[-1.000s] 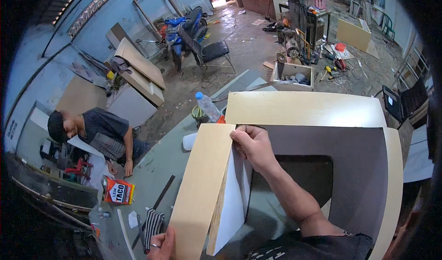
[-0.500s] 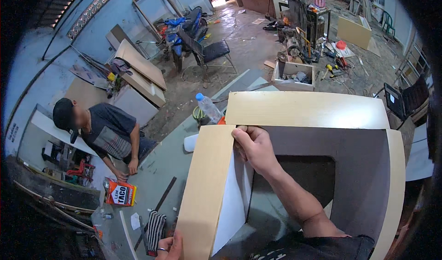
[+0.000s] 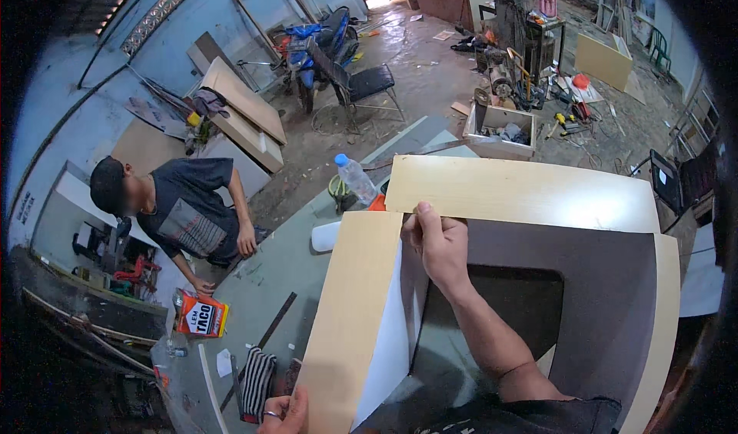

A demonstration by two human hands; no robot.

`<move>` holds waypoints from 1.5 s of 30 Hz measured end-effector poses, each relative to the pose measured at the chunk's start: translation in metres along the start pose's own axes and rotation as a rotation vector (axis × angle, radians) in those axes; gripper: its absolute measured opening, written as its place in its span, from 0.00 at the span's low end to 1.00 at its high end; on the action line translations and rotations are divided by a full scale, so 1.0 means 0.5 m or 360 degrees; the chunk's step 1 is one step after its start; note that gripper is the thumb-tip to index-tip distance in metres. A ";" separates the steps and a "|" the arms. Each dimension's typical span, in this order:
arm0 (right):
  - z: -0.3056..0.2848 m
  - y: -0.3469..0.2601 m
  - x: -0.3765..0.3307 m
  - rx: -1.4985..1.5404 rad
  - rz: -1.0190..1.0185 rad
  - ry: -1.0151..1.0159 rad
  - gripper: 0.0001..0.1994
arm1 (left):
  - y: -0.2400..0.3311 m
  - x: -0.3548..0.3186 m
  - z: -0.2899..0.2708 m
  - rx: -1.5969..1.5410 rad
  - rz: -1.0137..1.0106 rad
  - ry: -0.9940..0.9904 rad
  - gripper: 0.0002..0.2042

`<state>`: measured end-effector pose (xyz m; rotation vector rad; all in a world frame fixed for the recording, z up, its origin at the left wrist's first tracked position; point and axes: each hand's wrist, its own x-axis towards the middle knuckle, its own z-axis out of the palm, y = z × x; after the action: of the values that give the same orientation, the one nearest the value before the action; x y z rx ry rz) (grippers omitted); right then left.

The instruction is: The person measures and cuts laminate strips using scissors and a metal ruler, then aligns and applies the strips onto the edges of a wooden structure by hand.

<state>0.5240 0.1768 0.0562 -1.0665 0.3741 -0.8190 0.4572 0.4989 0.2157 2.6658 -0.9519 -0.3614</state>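
A large box frame of pale wood-faced panels lies in front of me, grey inside with a rectangular opening in its bottom. My right hand (image 3: 440,246) reaches across it and pinches the inner edge of the far panel (image 3: 523,192) beside the far-left corner, thumb on top. The left panel (image 3: 350,303), white on its inner face, meets the far panel there with a slight offset. At the lower edge, my left hand (image 3: 284,416), with a ring on one finger, grips the near outer edge of that left panel. The right panel (image 3: 657,311) stands untouched.
On the green-grey table (image 3: 261,280) are an orange glue can (image 3: 201,315), a striped pouch (image 3: 257,384), a white cylinder (image 3: 325,237) and a plastic bottle (image 3: 355,179). A co-worker (image 3: 184,211) stands at the left edge. Beyond stand a chair (image 3: 369,88) and a motorbike (image 3: 323,46).
My right hand has shifted from the left panel's corner onto the far panel's edge. The co-worker has straightened and drawn one hand back from the glue can. The view has shifted slightly.
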 end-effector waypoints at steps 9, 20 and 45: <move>0.009 -0.002 -0.004 -0.0123 0.0080 0.0098 0.22 | -0.004 0.015 -0.011 0.0016 0.0033 -0.0026 0.54; 0.010 -0.004 -0.004 -0.0096 0.0061 0.0093 0.22 | 0.004 0.013 -0.002 0.0040 0.0105 0.0048 0.54; 0.008 0.029 0.010 -0.0085 -0.0051 0.0189 0.17 | -0.025 0.023 0.031 0.0021 -0.0156 -0.0069 0.52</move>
<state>0.5357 0.1791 0.0460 -1.0787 0.4826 -0.9078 0.4677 0.4978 0.1955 2.7336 -0.8404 -0.4374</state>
